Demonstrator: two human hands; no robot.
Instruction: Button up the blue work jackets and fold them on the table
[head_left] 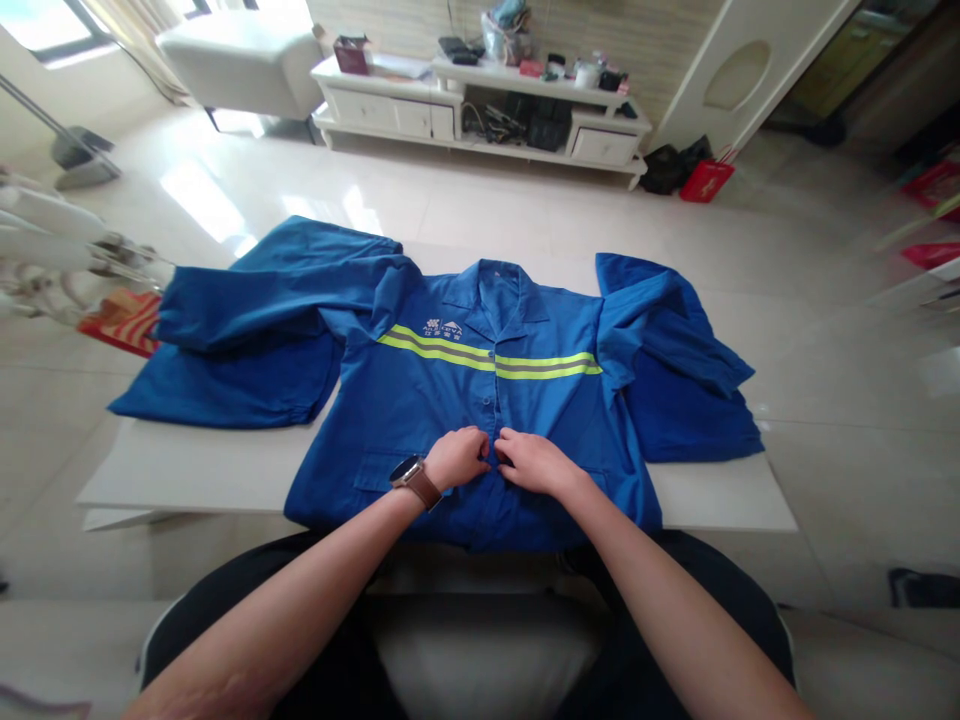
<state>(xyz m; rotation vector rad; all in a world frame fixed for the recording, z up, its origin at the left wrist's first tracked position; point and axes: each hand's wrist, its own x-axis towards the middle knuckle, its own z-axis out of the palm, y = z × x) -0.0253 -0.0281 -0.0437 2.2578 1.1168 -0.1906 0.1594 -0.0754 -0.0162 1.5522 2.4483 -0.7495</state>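
A blue work jacket [435,400] lies front up across a white table, collar away from me and lower hem hanging at the near edge. Yellow-and-grey reflective tape [540,367] crosses its chest, and white print [442,328] sits above the tape. My left hand [457,457], with a watch [409,472] on the wrist, has its fingers curled on the left side of the front placket. Opposite it, my right hand [531,460] pinches the placket's right edge. The fingertips of both hands nearly meet. Any button between them is hidden.
More blue garments [247,385] lie under the sleeves at both sides of the white table [187,465]. Beyond the floor stand a white TV cabinet [405,115] with clutter and a pale ottoman [240,60]. A red bag [706,180] sits right of the cabinet.
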